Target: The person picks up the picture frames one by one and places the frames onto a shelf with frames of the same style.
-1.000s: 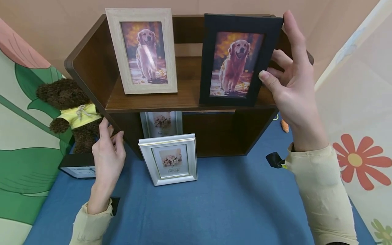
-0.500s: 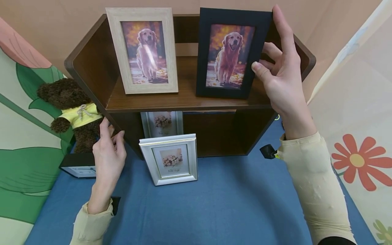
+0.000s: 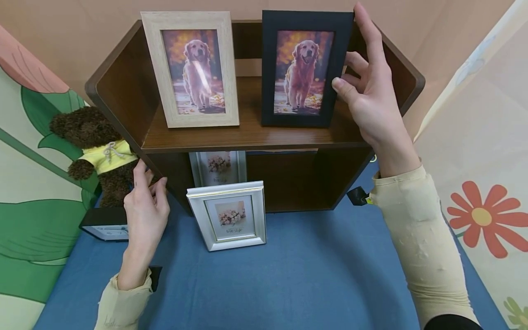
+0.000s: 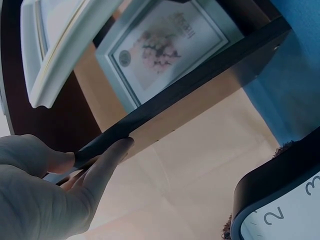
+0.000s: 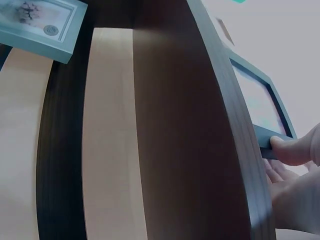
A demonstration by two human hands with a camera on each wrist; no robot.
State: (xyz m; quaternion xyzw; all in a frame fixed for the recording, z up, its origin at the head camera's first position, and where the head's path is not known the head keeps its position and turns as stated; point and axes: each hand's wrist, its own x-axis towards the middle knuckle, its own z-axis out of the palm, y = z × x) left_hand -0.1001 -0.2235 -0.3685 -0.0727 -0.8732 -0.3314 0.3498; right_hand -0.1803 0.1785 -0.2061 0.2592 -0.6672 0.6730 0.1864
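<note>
My right hand (image 3: 371,91) holds a black picture frame (image 3: 303,73) by its right edge, thumb on the front and index finger stretched up to the top corner. The frame stands upright on the upper level of a brown wooden shelf (image 3: 255,137), showing a dog photo. Beside it, apart, is a cream picture frame (image 3: 198,68) with a similar photo. My left hand (image 3: 146,206) pinches the front edge of the shelf's left side panel (image 4: 185,92), as the left wrist view shows. In the right wrist view the right thumb (image 5: 290,150) presses the black frame's border.
A silver picture frame (image 3: 228,215) stands in front of the shelf on a blue cloth (image 3: 264,284). Another silver-green frame (image 3: 217,167) is in the lower compartment. To the left are a brown teddy bear (image 3: 108,156) in yellow and a black-edged clock (image 3: 105,224).
The black frame, in my right hand, has moved left and slightly away from me, from tilted to straighter, nearer the cream frame. My left hand has stayed on the panel.
</note>
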